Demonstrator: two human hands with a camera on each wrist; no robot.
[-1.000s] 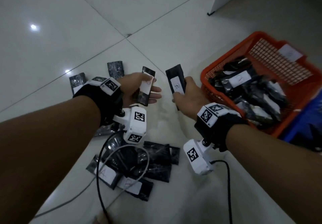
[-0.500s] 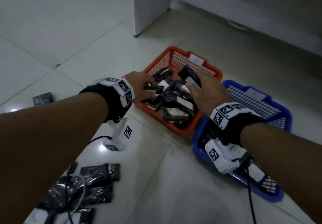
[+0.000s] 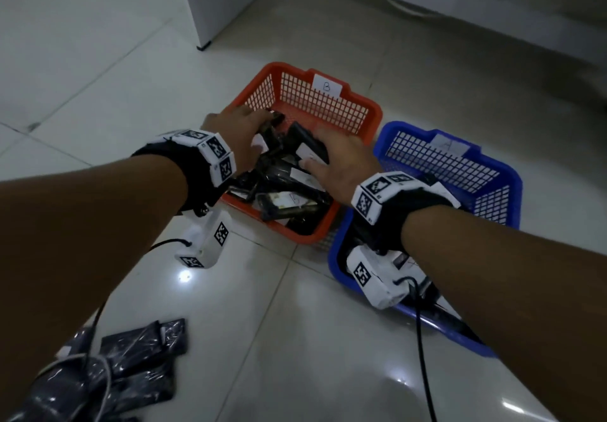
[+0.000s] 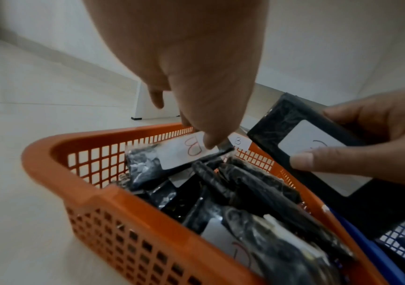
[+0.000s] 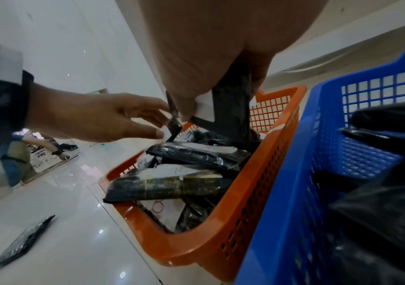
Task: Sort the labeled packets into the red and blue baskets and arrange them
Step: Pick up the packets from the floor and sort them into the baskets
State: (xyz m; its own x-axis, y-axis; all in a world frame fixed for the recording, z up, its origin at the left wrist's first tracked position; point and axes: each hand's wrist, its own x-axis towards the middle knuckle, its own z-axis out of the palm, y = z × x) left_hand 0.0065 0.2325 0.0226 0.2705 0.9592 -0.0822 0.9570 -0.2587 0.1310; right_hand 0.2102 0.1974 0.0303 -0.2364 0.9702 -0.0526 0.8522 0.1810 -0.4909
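Note:
The red basket [image 3: 374, 109], tagged B, holds several black packets with white labels. Right of it stands the blue basket [image 3: 512, 172], with black packets at its near end. My left hand [image 3: 259, 116] reaches into the red basket's far left corner and pinches the end of a B-labeled packet [image 4: 184, 154], which lies tilted on the heap. My right hand [image 3: 315, 155] hovers over the same basket's middle and grips a second black packet [image 4: 318, 146], white label up, held by thumb and fingers. In the right wrist view this packet [image 5: 233, 108] points down into the basket.
More black packets [image 3: 131, 362] lie in a pile on the white tiled floor at the lower left, with a cable across them. One packet [image 5: 21, 244] lies alone on the floor. A white cabinet [image 3: 223, 1] stands behind the baskets.
Both hands have carried their packets from above the floor pile to the right, into and over the red basket. My view has swung over to the two baskets.

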